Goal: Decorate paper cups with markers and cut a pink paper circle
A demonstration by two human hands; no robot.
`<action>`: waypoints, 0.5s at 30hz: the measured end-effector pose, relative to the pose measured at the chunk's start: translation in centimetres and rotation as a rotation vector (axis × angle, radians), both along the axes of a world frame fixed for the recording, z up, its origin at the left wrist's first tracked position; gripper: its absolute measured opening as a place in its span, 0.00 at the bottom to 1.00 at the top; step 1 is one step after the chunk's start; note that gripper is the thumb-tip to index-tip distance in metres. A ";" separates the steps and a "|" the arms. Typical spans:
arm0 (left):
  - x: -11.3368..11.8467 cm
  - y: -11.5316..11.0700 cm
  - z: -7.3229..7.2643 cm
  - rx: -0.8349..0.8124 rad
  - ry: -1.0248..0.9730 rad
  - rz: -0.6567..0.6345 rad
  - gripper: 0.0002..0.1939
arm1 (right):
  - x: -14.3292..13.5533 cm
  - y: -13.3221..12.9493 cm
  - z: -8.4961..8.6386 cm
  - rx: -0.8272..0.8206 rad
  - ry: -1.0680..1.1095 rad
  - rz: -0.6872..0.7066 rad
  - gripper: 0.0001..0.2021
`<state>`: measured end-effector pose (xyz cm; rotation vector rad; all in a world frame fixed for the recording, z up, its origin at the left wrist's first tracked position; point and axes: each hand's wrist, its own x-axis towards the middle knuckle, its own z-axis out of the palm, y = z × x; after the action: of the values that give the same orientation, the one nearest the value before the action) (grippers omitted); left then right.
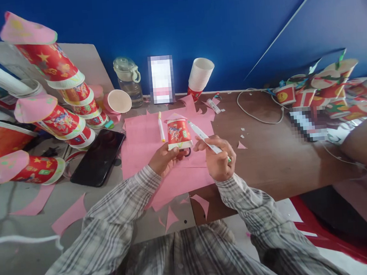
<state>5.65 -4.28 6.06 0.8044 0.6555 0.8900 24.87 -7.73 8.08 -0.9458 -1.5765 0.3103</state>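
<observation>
Over pink paper (137, 154), my left hand (163, 158) grips a red paper cup (179, 131) by its white rim. The cup is upside down, with a pink paper piece on top and a green mark on its side. My right hand (220, 155) is closed around a white marker pen (207, 139). The pen's green tip points at the cup, a little apart from its right side. A second white marker with a yellow end (161, 127) lies on the paper to the left of the cup. Part of a dark ring shows beneath the cup.
Stacked red cups with pink tops (52, 65) stand at left, near a black phone (98, 157). Behind are a water bottle (129, 84), a lit screen (161, 80) and nested cups (200, 74). At right are a cable (244, 109), more cups (304, 98) and another person's arm (366, 140).
</observation>
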 end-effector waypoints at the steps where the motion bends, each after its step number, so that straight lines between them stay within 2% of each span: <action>1: 0.0 0.0 0.1 -0.017 0.000 0.002 0.39 | -0.2 0.1 0.0 0.018 0.139 0.050 0.17; 3: 0.0 0.0 0.3 -0.052 0.002 0.001 0.39 | -0.8 0.1 0.3 -0.027 0.407 0.129 0.14; 7: -0.1 -0.1 0.8 -0.082 -0.012 -0.013 0.40 | -1.6 -0.3 1.4 -0.243 0.630 0.196 0.16; 11: -0.1 -0.2 0.9 -0.119 -0.039 -0.020 0.39 | -1.8 0.2 2.1 -0.256 0.767 0.131 0.22; 15: -0.1 0.0 0.7 -0.134 -0.071 0.010 0.40 | -1.7 1.5 2.7 -0.372 0.810 0.114 0.26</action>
<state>5.56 -4.28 6.74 0.6470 0.6497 0.8701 23.21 -6.18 10.78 -0.8491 -0.8314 0.9606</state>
